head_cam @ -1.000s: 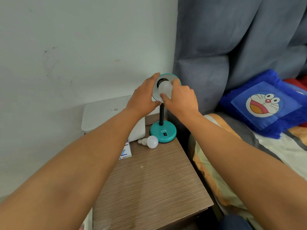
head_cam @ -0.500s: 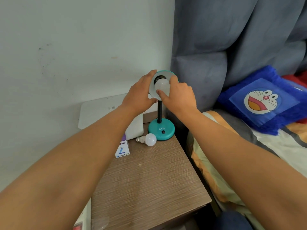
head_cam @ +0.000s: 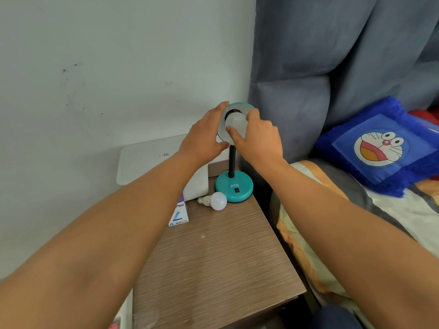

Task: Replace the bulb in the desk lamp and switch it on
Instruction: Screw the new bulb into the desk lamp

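A teal desk lamp stands at the back of the wooden bedside table (head_cam: 213,269), on a round base (head_cam: 234,187) with a black switch and a black flexible neck. My left hand (head_cam: 204,136) grips the left rim of the lamp shade (head_cam: 240,106). My right hand (head_cam: 257,138) holds a white bulb (head_cam: 235,123) that sits in the shade's socket, unlit. A second white bulb (head_cam: 213,200) lies on its side on the table, just left of the base.
A small bulb box (head_cam: 179,216) lies left of the loose bulb. White flat devices (head_cam: 145,157) lean by the wall behind it. A bed with a blue cartoon cushion (head_cam: 380,148) and a grey headboard borders the table's right side.
My hands stay on the shade and bulb; the right hand's fingers have shifted slightly around the bulb. The view has drifted a little.
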